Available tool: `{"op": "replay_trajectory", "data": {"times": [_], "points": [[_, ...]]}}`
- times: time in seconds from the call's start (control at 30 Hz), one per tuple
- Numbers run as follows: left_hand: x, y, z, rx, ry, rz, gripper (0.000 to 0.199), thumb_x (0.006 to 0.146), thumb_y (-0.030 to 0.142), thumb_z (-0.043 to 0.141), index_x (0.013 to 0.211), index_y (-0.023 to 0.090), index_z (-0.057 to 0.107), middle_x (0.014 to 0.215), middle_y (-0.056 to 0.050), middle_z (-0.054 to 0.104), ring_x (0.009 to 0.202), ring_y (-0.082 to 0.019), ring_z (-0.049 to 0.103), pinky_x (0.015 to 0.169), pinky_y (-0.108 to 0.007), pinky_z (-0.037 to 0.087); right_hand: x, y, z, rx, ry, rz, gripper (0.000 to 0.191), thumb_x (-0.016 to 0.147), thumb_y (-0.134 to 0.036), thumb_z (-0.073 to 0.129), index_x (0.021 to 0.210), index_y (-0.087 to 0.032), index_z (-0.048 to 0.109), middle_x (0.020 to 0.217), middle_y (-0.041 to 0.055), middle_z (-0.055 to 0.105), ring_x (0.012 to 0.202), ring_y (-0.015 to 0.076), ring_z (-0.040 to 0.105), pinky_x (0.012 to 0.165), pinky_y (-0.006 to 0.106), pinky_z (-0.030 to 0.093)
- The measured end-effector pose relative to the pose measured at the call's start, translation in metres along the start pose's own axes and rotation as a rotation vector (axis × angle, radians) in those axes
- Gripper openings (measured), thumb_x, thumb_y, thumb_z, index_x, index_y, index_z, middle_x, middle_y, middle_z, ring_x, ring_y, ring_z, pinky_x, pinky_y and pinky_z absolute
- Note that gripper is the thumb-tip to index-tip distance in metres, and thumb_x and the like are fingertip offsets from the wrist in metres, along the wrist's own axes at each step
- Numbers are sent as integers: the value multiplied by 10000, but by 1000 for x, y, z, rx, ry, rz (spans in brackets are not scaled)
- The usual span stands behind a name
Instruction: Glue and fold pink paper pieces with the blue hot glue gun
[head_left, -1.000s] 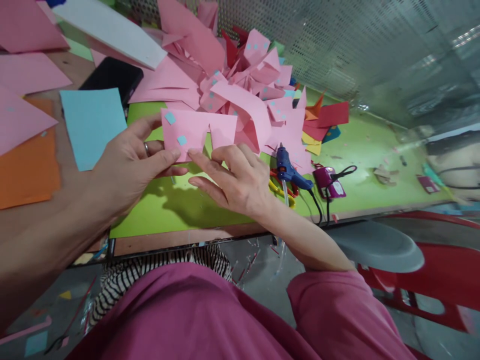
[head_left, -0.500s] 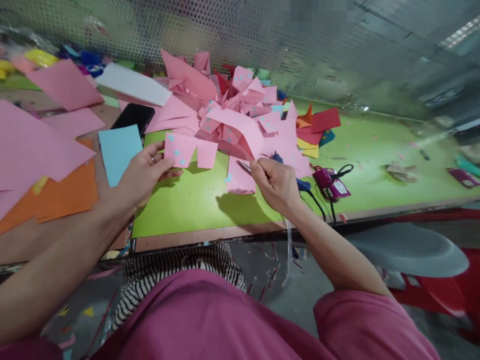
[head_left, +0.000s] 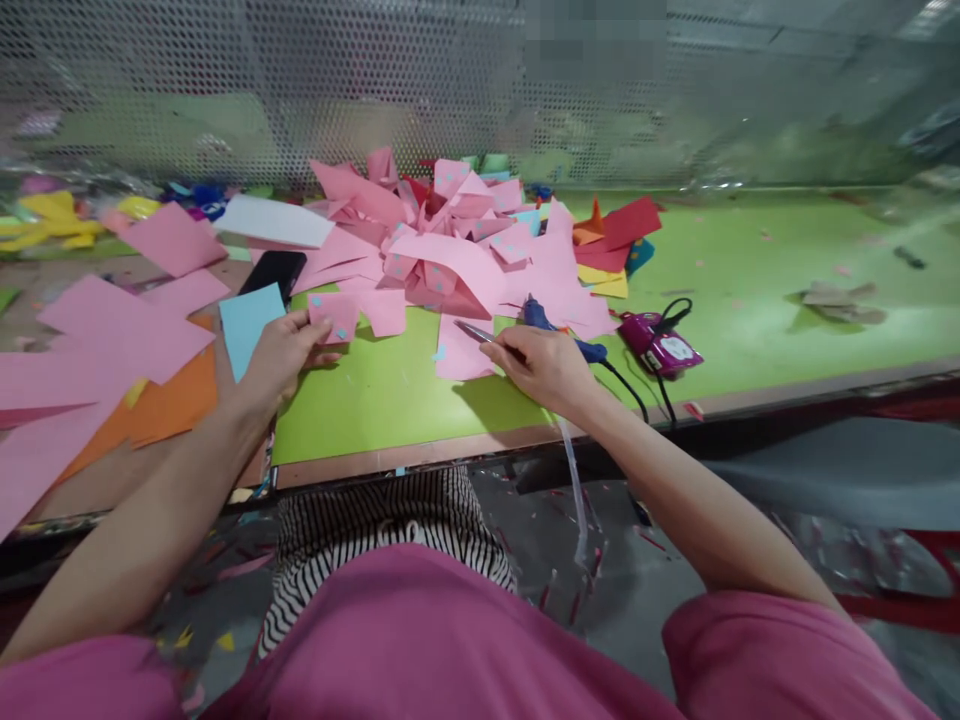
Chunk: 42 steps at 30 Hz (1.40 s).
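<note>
A pink paper cutout with small blue pieces on it (head_left: 343, 318) is held by its left edge in my left hand (head_left: 283, 352), above the green table surface (head_left: 360, 400). My right hand (head_left: 538, 362) is closed around a thin metal tool (head_left: 474, 331), perhaps tweezers, its tip pointing left. Under that tip lies a pink paper piece (head_left: 459, 358) with a light blue bit at its left edge. Just behind my right hand rests a blue glue gun (head_left: 535, 314). A light blue sheet (head_left: 250, 318) lies beside my left hand.
Behind the hands is a heap of folded pink paper (head_left: 450, 250). A black phone (head_left: 274, 274) and orange sheets (head_left: 176, 400) are at the left. The purple box with black cords (head_left: 660, 345) stands at the right, and brown scraps (head_left: 844, 300) lie farther right.
The camera view has turned and levelled. My left hand has tilted the pink cutout, and its fingers now cover more of it. The tool remains in my right hand.
</note>
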<state>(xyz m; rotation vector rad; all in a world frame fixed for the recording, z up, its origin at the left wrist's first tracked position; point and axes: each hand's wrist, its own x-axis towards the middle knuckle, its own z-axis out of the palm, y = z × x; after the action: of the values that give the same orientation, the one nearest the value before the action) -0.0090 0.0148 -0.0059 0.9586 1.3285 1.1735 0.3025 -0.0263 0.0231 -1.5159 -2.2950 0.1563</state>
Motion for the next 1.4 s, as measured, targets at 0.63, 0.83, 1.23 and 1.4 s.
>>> {"op": "replay_trajectory", "data": {"times": [0.63,0.83,1.23,1.4], "points": [[1,7,6,4,-86,-38,377,656,61,780,998,151,648,844,-43,723,651,-130,706,582,-199,597,12,-21,19,96,-3,-121,183,963,-276,582,1046,-182,715,952,62,714,770,133,612,662,269,425],[-12,13,15,-107,-168,-47,310,658,121,790,945,165,683,811,-3,725,627,-85,653,617,-187,606,43,-62,45,-239,75,-460,347,1030,-289,505,1368,-265,581,1150,100,649,994,210,562,608,279,389],[-17,13,11,-145,-222,-138,198,700,109,762,891,151,731,670,8,713,542,-74,625,565,-151,562,52,-62,52,-541,172,-694,307,1059,-165,398,1299,-205,587,1009,60,657,911,190,479,636,319,365],[-18,14,12,-140,-235,-152,170,697,96,762,857,144,731,665,-1,704,539,-80,612,531,-154,537,54,-60,48,-556,177,-776,298,1069,-171,375,1232,-196,623,1009,43,690,843,184,484,662,339,373]]}}
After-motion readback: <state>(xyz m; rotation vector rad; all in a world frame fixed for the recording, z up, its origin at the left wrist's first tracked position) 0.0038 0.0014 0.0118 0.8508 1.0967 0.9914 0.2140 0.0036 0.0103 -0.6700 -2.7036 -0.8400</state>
